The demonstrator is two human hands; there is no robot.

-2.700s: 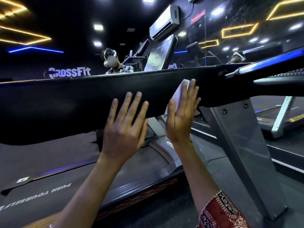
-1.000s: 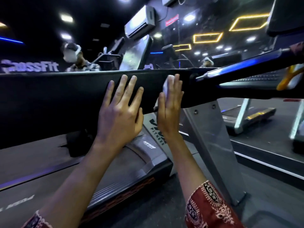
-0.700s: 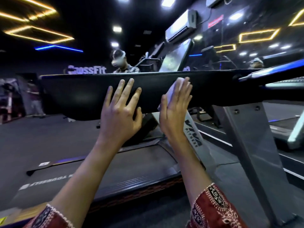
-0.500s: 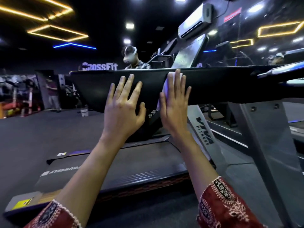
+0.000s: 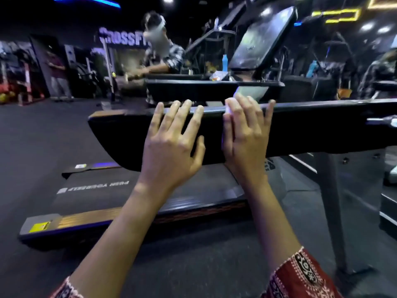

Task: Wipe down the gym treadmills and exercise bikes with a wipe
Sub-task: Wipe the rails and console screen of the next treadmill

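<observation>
Dark matte flooring (image 5: 193, 259) fills the near field from 5 to 8 o'clock. Patterned red sleeves (image 5: 300, 278) frame both forearms. Beyond lies the treadmill deck (image 5: 103, 190), a flat grey belt with printed lettering and a yellow label at 8 o'clock. At centre, a smooth black console panel (image 5: 120, 136) tapers to a rounded end at 9 o'clock. The left hand (image 5: 171, 147) lies flat against it, fingers spread, gripping nothing. The right hand (image 5: 245, 138), fingers extended, presses a pale wipe (image 5: 227, 110) to the panel's top edge. At 12 o'clock, another person (image 5: 163, 54) stands at a further machine.
</observation>
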